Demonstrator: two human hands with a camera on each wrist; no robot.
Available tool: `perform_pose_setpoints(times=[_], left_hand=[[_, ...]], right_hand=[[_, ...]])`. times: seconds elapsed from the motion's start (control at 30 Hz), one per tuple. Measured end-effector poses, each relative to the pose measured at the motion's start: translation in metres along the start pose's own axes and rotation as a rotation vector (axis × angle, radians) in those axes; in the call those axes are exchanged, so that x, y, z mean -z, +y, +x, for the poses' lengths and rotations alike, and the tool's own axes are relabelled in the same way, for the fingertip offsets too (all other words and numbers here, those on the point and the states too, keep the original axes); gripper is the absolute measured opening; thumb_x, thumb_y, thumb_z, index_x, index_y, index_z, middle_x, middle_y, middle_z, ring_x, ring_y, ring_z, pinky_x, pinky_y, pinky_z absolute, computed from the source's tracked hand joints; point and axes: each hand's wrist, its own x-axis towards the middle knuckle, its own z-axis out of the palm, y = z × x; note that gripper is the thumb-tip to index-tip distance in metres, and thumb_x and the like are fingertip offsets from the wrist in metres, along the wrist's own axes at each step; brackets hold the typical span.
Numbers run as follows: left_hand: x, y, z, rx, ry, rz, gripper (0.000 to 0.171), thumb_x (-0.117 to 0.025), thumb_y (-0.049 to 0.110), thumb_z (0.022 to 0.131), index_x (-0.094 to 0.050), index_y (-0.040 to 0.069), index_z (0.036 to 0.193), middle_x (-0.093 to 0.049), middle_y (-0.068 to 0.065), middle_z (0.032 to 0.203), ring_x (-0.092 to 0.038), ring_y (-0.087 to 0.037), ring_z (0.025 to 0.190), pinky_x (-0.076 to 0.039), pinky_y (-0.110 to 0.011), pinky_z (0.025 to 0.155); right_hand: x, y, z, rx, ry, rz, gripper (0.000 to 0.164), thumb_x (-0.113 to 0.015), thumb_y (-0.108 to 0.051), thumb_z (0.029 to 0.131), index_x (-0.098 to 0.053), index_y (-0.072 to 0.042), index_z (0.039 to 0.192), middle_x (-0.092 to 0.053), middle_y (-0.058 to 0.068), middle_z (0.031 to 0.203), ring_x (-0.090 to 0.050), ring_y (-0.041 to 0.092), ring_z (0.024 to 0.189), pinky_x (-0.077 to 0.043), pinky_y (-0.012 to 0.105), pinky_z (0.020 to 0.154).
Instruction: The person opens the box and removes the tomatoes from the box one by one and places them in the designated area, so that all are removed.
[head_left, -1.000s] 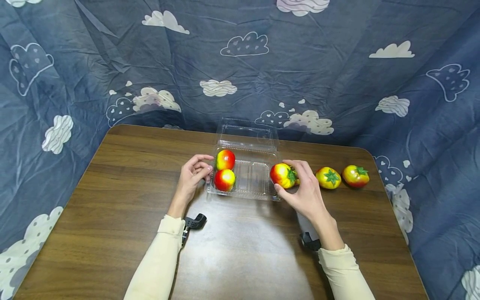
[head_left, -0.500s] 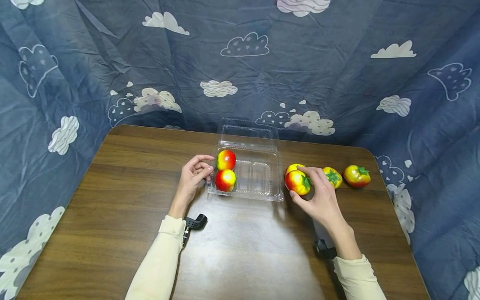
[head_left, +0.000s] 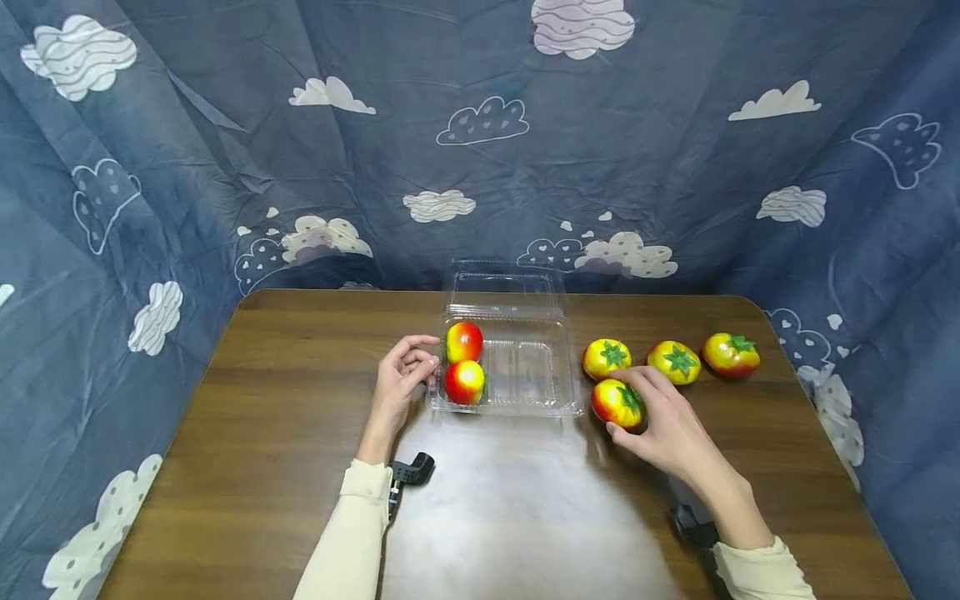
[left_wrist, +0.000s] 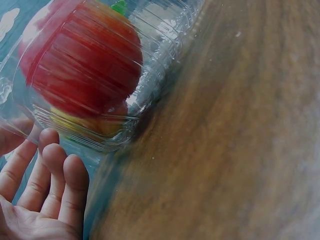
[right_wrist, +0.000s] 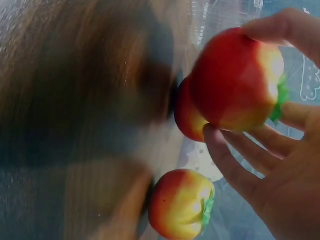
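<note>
My right hand (head_left: pixel 670 423) grips a shiny red-and-yellow persimmon (head_left: pixel 617 404) with a green leafy top, thumb on one side and fingers on the other. In the right wrist view, this held persimmon (right_wrist: pixel 237 80) partly covers another behind it. My left hand (head_left: pixel 397 387) pinches the left rim of a clear plastic clamshell container (head_left: pixel 525 367), whose lid (head_left: pixel 506 287) is folded back. Inside it, along the left side, two persimmons lie one behind the other: the far one (head_left: pixel 464 341) and the near one (head_left: pixel 464 382). The left wrist view shows fingertips (left_wrist: pixel 75 172) close beside the container wall.
Three more persimmons stand in a row to the container's right: one near its edge (head_left: pixel 606 357), one in the middle (head_left: pixel 674 362) and one far right (head_left: pixel 731 355). A blue cloud-print curtain (head_left: pixel 480 183) hangs behind the wooden table (head_left: pixel 285 467).
My right hand has moved the persimmon rightward and nearer, from the container's right edge to in front of the row. My left hand stays at the rim. The head view has tilted up slightly.
</note>
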Motion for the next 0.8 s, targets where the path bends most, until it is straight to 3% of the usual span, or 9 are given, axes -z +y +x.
perform_pose_setpoints(times=[0.2, 0.47, 0.8], left_hand=[[-0.008, -0.01, -0.008, 0.024, 0.02, -0.037, 0.033, -0.067, -0.008, 0.097, -0.058, -0.015, 0.129, -0.068, -0.004, 0.083, -0.059, -0.016, 0.061, -0.057, -0.021, 0.058], [-0.005, -0.006, -0.009, 0.02, 0.049, -0.03, 0.033, -0.067, -0.009, 0.096, -0.06, -0.014, 0.128, -0.068, -0.007, 0.083, -0.06, -0.015, 0.063, -0.056, -0.021, 0.058], [-0.001, -0.001, -0.002, 0.004, 0.011, -0.013, 0.032, -0.066, -0.01, 0.097, -0.059, -0.014, 0.128, -0.069, -0.004, 0.083, -0.06, -0.014, 0.063, -0.056, -0.021, 0.058]], right_hand=[[0.007, 0.009, -0.006, 0.007, -0.069, -0.042, 0.072, -0.093, -0.014, 0.072, -0.063, -0.01, 0.138, -0.062, 0.009, 0.125, -0.061, 0.03, 0.109, -0.056, 0.058, 0.094], [0.003, 0.012, -0.005, -0.009, -0.13, -0.015, 0.074, -0.093, -0.014, 0.074, -0.061, -0.009, 0.141, -0.063, 0.01, 0.13, -0.061, 0.031, 0.114, -0.054, 0.059, 0.101], [0.0, 0.011, -0.006, 0.036, -0.052, 0.001, 0.072, -0.095, -0.025, 0.077, -0.062, -0.007, 0.138, -0.064, 0.011, 0.132, -0.061, 0.032, 0.121, -0.052, 0.058, 0.102]])
